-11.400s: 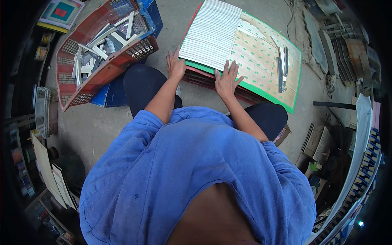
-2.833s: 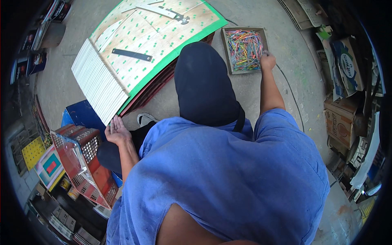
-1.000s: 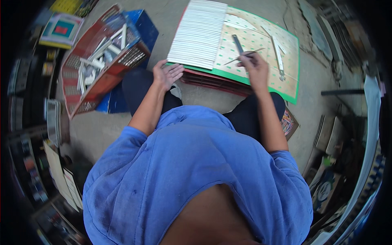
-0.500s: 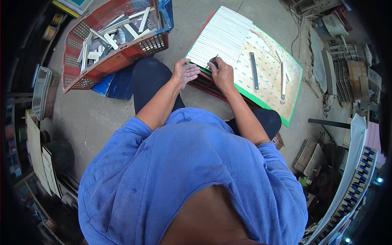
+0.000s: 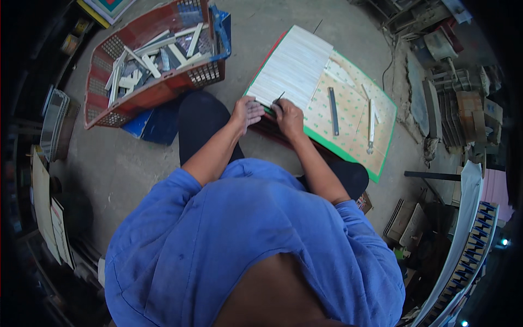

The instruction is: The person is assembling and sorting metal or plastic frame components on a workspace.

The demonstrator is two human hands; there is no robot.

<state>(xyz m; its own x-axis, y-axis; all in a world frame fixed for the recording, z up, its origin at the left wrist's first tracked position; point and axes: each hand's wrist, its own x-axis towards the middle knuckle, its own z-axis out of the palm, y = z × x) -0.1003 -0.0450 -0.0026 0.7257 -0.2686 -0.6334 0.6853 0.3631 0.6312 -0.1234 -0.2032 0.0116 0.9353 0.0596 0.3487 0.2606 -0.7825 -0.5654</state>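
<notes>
Left hand [image 5: 248,113] outstretched, right hand [image 5: 289,117] — gripping tool [image 5: 281,95]

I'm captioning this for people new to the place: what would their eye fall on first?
Probably the blue shirt filling the lower middle, then the white strips lined up on the left part of a green-edged board, above centre. At its near edge, the right hand pinches a thin dark stick beside the open left hand. Upper left, a red basket holds jumbled pale pieces.
</notes>
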